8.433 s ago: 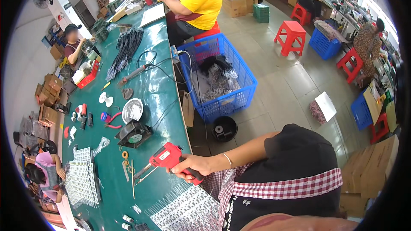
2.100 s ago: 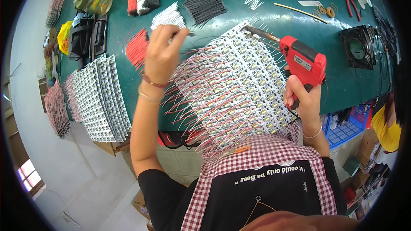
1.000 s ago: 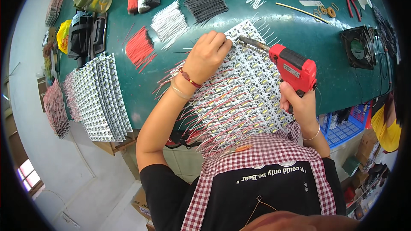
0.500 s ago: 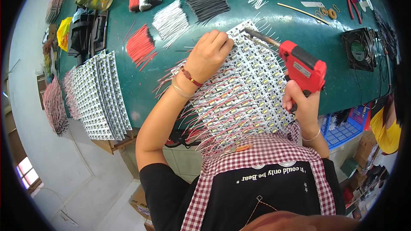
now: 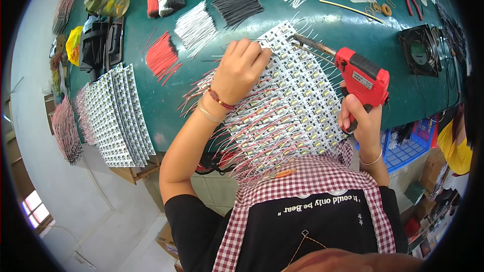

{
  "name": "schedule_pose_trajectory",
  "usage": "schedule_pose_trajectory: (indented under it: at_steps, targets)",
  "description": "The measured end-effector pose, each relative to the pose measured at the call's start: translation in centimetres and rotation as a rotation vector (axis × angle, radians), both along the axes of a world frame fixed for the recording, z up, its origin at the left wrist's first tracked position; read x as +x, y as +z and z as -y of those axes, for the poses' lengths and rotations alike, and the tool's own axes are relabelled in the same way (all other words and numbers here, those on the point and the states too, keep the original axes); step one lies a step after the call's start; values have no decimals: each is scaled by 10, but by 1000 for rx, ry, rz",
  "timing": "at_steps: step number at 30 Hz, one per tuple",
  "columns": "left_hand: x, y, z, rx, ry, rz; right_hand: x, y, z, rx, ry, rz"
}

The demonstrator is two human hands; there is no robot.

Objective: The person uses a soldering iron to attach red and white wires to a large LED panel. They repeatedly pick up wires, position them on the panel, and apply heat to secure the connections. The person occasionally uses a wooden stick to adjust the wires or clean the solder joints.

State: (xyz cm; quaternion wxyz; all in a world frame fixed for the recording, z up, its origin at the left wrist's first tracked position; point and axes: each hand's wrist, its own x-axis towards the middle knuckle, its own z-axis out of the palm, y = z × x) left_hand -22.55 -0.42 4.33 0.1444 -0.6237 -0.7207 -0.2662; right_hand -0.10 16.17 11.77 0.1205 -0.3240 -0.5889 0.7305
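A panel of white LED circuit boards (image 5: 292, 88) lies on the table edge in front of me, with rows of small yellowish parts and red and white wires along its left side. My right hand (image 5: 364, 118) is wrapped round the grip of a red and black soldering gun (image 5: 360, 78). Its metal tip is at the panel's far right edge. Over the far left part of the panel, my left hand (image 5: 239, 68) is closed in a pinch. Thin black wire ends (image 5: 214, 59) stick out beside it; its fingertips are partly hidden.
Piles of red wires (image 5: 164, 56), white wires (image 5: 195, 27) and black wires (image 5: 237, 4) lie beyond my left hand. Stacked boards (image 5: 113, 116) stand at the left edge. At right are a black fan (image 5: 419, 54), pliers (image 5: 411, 0) and a blue crate (image 5: 408, 148).
My left hand has drawn slightly back toward me and left. The soldering gun has shifted a little to the right along the panel's far edge. The whole view has moved slightly.
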Motion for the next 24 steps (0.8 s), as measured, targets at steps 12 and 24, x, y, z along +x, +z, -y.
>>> schedule_pose_trajectory:
  at_steps: [12,24]
  targets:
    - [12,-5,0,-65,-18,115,10,-9,1,61,162,152]
    - [11,-6,0,-62,-28,118,5,-4,5,114,178,176]
